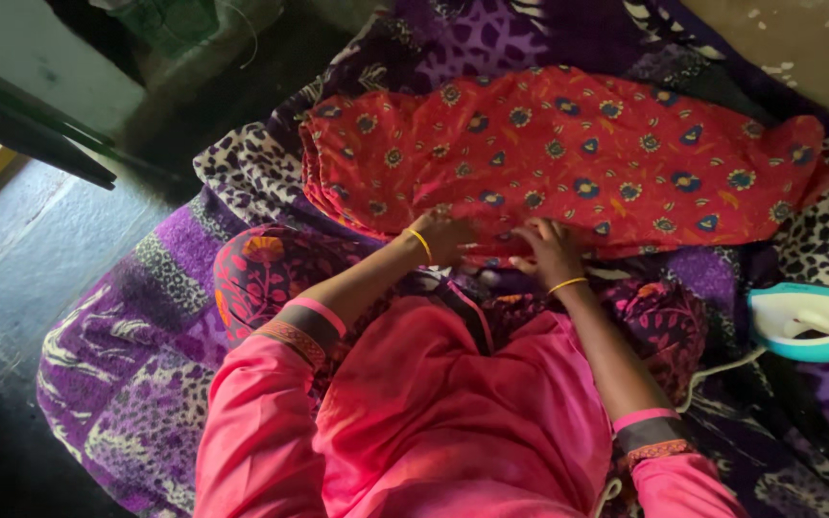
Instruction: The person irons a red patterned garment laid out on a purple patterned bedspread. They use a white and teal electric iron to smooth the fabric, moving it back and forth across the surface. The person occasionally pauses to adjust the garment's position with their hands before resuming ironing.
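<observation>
Obs., head view. Landmark: red floral cloth (568,158), a folded garment piece with blue and yellow flower print, lying spread across a purple animal-print blanket (136,374) on the floor.

Left hand (441,235): rests on the near edge of the red floral cloth, toward its left half. Fingers curled down onto the fabric and bunching it; whether the grip is actually closed on a fold or only pressing flat, cannot tell. Yellow bangle (419,242) at the wrist.

Right hand (551,251): also on the near edge of the red floral cloth, just beside the left hand, the two close but not clearly touching. Fingers bent over the hem; grip state likewise cannot be told, as the fingertips are hidden against the cloth. A second yellow bangle (568,284) at this wrist.

Both forearms come out of pink sleeves with dark banded cuffs, reaching from below the cloth's near edge.

Iron (813,321): white and teal, on the blanket to the right of and nearer than the red floral cloth's right end, well apart from both hands. Its pale cord (717,372) trails off toward the person.

Dark bare floor (11,278) lies left of the blanket.
</observation>
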